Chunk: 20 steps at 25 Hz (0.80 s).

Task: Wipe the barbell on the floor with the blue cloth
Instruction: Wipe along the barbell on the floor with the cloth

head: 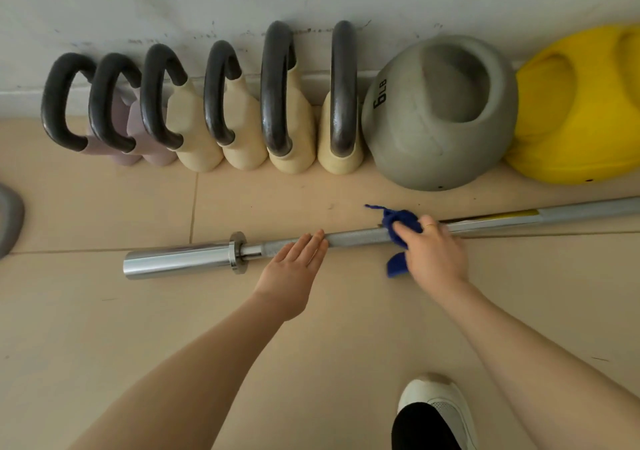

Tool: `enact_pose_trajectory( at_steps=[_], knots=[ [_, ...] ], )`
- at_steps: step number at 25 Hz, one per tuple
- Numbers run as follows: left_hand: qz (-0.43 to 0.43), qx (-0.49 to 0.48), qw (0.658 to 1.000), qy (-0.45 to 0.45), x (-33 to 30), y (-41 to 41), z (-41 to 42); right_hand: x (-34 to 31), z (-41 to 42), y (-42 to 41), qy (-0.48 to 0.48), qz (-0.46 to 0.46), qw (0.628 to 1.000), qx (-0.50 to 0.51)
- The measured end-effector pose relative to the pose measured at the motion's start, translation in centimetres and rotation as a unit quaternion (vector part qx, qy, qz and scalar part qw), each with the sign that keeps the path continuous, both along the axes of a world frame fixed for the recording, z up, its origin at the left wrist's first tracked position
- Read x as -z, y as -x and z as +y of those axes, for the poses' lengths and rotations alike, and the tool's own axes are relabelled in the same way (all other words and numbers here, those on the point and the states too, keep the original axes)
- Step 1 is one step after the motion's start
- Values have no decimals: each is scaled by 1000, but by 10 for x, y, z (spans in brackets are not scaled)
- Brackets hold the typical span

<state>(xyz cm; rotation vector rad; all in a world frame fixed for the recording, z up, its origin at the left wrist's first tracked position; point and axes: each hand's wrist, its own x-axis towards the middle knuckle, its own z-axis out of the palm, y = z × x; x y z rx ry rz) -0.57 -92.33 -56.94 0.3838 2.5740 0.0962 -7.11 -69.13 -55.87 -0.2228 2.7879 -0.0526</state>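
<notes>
A steel barbell (pixel 356 236) lies on the tan tiled floor, running from its chrome sleeve at the left to the right edge of the view. My right hand (pixel 433 252) grips the blue cloth (pixel 398 224), which is wrapped around the bar's shaft a little right of the middle. One corner of the cloth hangs down in front of the bar. My left hand (pixel 294 269) lies flat with fingers straight and together, its fingertips resting on the shaft just right of the sleeve collar.
Several kettlebells (pixel 277 103) stand in a row against the white wall behind the bar. A grey 6 LB ball (pixel 440 113) and a yellow weight (pixel 581 110) sit to their right. A grey object (pixel 10 221) is at the left edge. My white shoe (pixel 436 411) is at the bottom.
</notes>
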Motion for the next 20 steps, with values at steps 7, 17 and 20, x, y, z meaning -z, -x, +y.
enact_pose_trajectory(
  at_steps=[7,17,20],
  knots=[
    [-18,3,1000,-2,-3,9,-4,5,-80,-28,99,-60,993,26],
    [93,-78,992,40,-14,3,-74,-1,-148,-32,93,-70,993,-12],
    [134,-113,984,45,-18,5,-78,0,-187,-49,100,-125,979,-124]
  ],
)
